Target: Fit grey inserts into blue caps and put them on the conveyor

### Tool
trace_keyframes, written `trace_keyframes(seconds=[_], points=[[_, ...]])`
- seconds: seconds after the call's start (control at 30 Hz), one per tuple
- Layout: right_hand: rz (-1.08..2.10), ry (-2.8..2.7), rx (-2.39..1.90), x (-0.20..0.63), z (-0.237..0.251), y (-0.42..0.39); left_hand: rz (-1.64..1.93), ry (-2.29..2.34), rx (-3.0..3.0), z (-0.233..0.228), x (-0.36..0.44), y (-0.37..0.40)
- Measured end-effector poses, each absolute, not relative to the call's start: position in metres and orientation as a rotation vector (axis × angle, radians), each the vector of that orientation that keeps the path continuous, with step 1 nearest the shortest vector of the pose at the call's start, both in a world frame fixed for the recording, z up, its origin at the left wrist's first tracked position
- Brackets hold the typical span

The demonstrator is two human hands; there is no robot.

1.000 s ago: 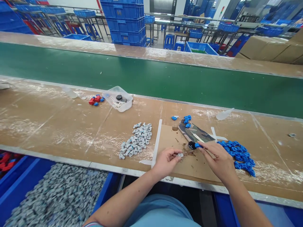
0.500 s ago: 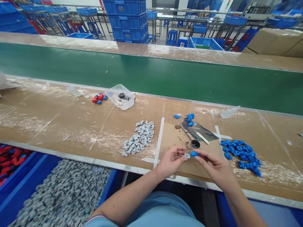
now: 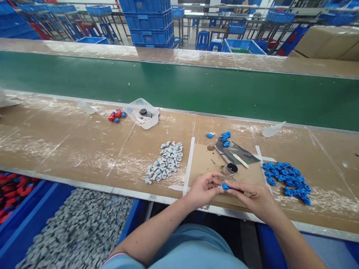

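Observation:
My left hand (image 3: 203, 188) and my right hand (image 3: 254, 198) meet over the brown cardboard sheet (image 3: 204, 160) near the bench's front edge. Between their fingertips sits a small blue plastic part (image 3: 225, 186), pressed against a small grey part held by the left fingers, which mostly hide it. A pile of grey parts (image 3: 165, 162) lies to the left of my hands. A pile of blue parts (image 3: 287, 179) lies to the right. Just beyond my fingers stands a small round black-topped pot (image 3: 232, 168).
A camouflage-patterned pad (image 3: 235, 153) with a white stick lies behind the pot, a few blue parts beside it. A clear plastic tub (image 3: 141, 114) and red and blue parts (image 3: 115, 116) sit further left. A green conveyor belt (image 3: 179, 87) runs behind. A bin of grey parts (image 3: 73, 231) stands below.
My right hand left the black-topped pot with the blue part and came toward me. Both hands closed together, bringing the blue part against the grey part.

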State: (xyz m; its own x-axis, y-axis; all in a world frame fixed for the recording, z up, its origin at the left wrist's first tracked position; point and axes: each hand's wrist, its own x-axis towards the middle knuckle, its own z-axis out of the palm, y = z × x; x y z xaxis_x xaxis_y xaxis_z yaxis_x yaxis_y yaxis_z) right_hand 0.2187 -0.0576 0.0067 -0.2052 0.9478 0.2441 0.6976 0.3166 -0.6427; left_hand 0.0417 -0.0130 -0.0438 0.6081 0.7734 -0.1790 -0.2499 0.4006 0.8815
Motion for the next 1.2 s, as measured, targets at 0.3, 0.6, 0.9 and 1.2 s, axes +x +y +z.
trace_keyframes(seconds=[0.3, 0.6, 0.9, 1.2], points=[[0.427, -1.773, -1.433, 0.197, -0.014, -0.067, 0.73, 0.75, 0.83, -0.036, 0.039, -0.011], [0.337, -1.669, -1.635, 0.23, -0.02, -0.076, 0.78, 0.897, 1.272, -0.032, 0.043, 0.04], [-0.281, -1.478, -1.949, 0.331, -0.032, -0.094, 0.641, 1.352, 2.055, -0.021, 0.075, 0.15], [-0.202, -1.662, -2.003, 0.326, -0.036, -0.08, 0.481, 1.396, 2.295, -0.019, 0.121, 0.237]])
